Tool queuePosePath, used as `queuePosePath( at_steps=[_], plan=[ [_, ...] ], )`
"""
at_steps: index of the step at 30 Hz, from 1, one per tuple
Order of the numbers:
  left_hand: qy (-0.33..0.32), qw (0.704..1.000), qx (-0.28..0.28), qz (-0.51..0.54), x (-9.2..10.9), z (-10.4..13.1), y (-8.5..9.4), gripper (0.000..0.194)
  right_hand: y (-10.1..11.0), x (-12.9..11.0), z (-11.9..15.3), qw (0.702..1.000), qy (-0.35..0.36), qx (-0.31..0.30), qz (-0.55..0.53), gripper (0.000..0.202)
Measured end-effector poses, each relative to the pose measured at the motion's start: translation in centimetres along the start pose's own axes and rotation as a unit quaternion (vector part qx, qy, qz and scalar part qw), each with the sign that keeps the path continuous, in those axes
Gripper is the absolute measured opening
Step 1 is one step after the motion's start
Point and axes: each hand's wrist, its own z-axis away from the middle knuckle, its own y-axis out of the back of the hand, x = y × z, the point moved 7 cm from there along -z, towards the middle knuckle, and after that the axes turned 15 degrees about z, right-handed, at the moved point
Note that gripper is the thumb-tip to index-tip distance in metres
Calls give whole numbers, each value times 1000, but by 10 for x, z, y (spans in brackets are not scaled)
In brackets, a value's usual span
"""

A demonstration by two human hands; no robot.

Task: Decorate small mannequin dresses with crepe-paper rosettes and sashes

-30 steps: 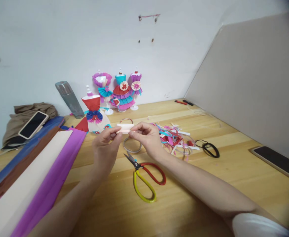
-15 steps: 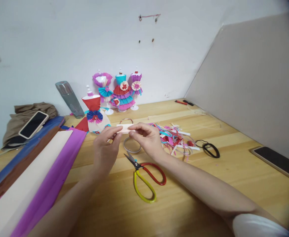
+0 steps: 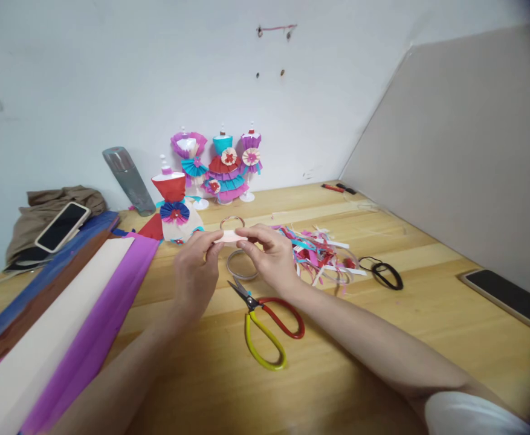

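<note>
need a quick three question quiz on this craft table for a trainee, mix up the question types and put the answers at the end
1. Multiple choice: what do the bare left hand and the bare right hand pinch between them?
a) a black round loop
b) a small, pale pinkish strip
c) a grey cylindrical bottle

2. True or false: the metal scissors with one red and one yellow handle lie on the light wooden table.

3. Count: how many small white dress forms wearing colourful ruffled outfits stand on the table?

Key: 1. b; 2. true; 3. four.
</note>
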Motion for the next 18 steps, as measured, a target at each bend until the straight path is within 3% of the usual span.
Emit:
queuePosePath(
  at_steps=[10,15,18],
  plan=[
    [-8,1000,0,-6,2,1,-2,14,-1,-9,3,992,52,-13,116,8],
    [33,999,2,13,-6,3,-3,12,-4,-5,2,988,33,-39,144,7],
    [96,993,19,59,-16,5,-4,10,-4,-2,2,989,17,-42,141,7]
  ],
)
